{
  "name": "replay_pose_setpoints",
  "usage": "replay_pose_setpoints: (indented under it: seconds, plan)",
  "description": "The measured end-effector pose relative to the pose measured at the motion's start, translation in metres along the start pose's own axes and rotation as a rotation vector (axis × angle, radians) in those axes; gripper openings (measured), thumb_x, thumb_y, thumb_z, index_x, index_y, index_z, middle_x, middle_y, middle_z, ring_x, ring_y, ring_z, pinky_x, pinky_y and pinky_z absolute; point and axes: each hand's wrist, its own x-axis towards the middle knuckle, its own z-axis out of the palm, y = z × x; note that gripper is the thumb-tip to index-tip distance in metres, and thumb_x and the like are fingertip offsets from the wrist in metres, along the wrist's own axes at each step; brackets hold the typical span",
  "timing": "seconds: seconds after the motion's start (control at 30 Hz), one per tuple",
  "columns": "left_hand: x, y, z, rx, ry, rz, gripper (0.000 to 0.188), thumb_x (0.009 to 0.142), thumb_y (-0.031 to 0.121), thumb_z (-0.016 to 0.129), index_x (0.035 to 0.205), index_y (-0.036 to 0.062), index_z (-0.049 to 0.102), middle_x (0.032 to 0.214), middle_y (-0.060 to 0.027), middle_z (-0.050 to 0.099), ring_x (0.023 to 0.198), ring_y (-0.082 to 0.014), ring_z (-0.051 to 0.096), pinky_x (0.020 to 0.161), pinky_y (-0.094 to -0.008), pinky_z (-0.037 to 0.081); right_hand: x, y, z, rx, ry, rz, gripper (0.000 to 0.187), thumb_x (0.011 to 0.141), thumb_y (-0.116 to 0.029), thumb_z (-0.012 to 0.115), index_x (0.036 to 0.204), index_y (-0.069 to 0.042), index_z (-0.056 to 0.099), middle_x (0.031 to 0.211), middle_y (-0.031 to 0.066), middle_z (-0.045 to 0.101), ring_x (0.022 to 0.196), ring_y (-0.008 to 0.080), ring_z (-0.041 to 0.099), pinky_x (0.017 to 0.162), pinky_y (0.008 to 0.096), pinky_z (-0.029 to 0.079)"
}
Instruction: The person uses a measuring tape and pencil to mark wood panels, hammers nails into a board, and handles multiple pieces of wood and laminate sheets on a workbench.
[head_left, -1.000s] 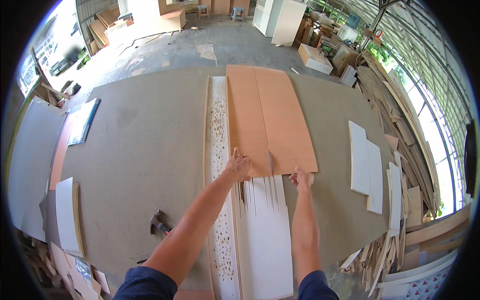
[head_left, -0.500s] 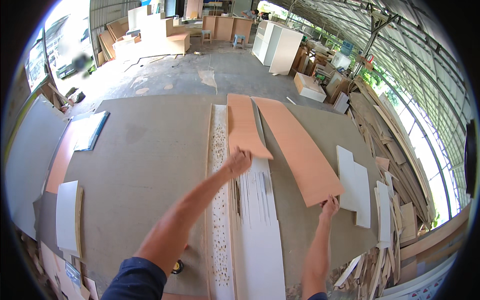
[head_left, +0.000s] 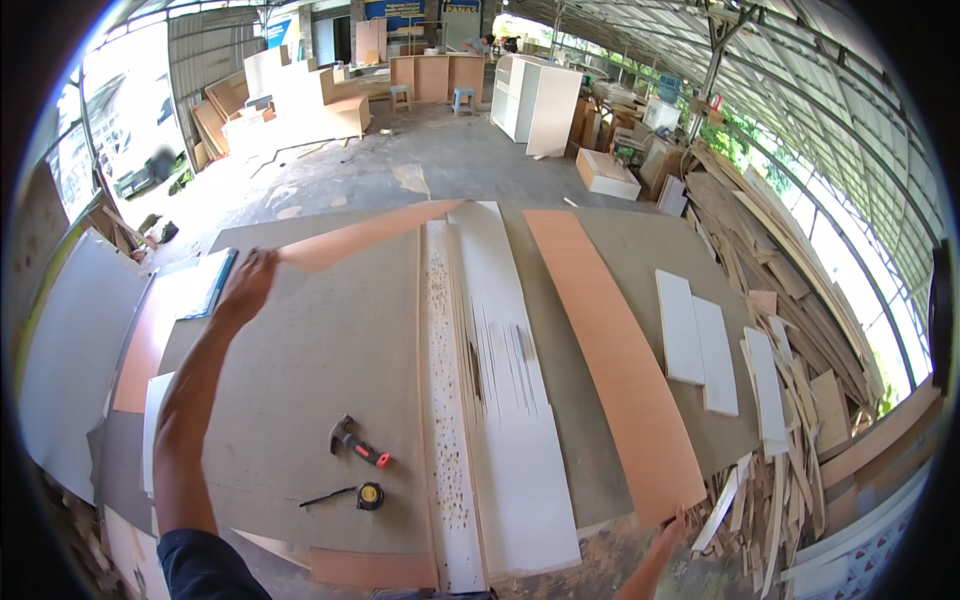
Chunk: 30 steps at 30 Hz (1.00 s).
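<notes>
Left hand point(head_left: 247, 285), at ten o'clock on the worktable point(head_left: 330, 340), is closed on the end of an orange laminate strip point(head_left: 365, 238), which is lifted and swung crosswise. Right hand point(head_left: 668, 530), at five o'clock, fingers curled on the near end of a second orange strip point(head_left: 610, 350) lying flat. Hammer point(head_left: 358, 445) and tape measure point(head_left: 369, 495) rest at seven o'clock.

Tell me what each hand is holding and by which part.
The left hand grips one orange strip by its near left end. The right hand holds the other orange strip at its near end corner.
</notes>
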Motion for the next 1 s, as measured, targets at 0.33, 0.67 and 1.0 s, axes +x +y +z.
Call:
replay_pose_setpoints:
  seconds: [0.33,0.67,1.0]
  plan:
    - [-0.349,-0.070,-0.028,0.319,0.002,-0.153,0.043,0.076,-0.015,0.048,0.117,-0.0042,0.054,0.122,-0.0258,0.056,0.120,-0.0450,0.051,0.107,-0.0491,0.040,-0.088,0.023,-0.182,0.168,0.143,0.176,0.029,0.091,-0.026,0.062,0.105,0.000,0.063,0.100,0.0121,0.064,0.083,0.0253,0.063,0.067,0.0384,0.051]
    - [-0.471,0.136,-0.027,-0.313,-0.317,-0.268,0.072,0.061,0.012,0.072,0.129,0.0023,0.050,0.142,-0.0224,0.036,0.137,-0.0419,0.029,0.114,-0.0545,0.023,-0.127,-0.092,-0.194,0.112,0.147,-0.096,0.053,0.096,-0.036,0.053,0.130,0.004,0.049,0.117,0.0179,0.060,0.110,0.0303,0.058,0.092,0.0410,0.047]
    - [-0.305,0.528,0.043,-2.524,-1.438,-0.467,0.073,0.095,0.057,0.037,0.141,0.0003,0.041,0.138,-0.0185,0.050,0.126,-0.0315,0.049,0.106,-0.0466,0.036,-0.220,-0.195,-0.195,-0.661,0.240,-0.873,0.076,0.085,-0.050,0.065,0.134,0.005,0.046,0.124,0.0257,0.055,0.114,0.0390,0.050,0.099,0.0523,0.037]
